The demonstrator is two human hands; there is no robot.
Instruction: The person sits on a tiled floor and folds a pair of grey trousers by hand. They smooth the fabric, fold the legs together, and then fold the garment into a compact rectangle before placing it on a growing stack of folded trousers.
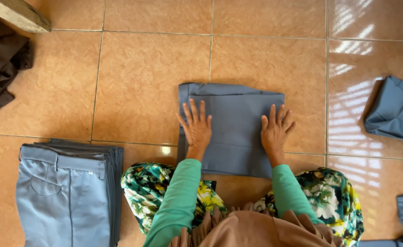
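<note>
The left hand (196, 126) and right hand (276, 129) lie spread, palms pressing flat a folded blue-grey garment (231, 128) on the tiled floor (146, 77). This looks like smoothing a finished fold; moving it onto the stack of folded trousers (68, 192) at eight o'clock would call for gripping both edges

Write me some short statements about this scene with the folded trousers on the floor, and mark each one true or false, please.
1. Both hands lie flat on the folded grey cloth. True: the left hand and the right hand press on it with fingers spread.
2. The stack of folded trousers lies at the person's right. False: it lies at the left.
3. The floor has orange-brown tiles. True.
4. The sleeves are red. False: they are green.
5. Loose grey cloth lies unfolded at the right. True.
</note>
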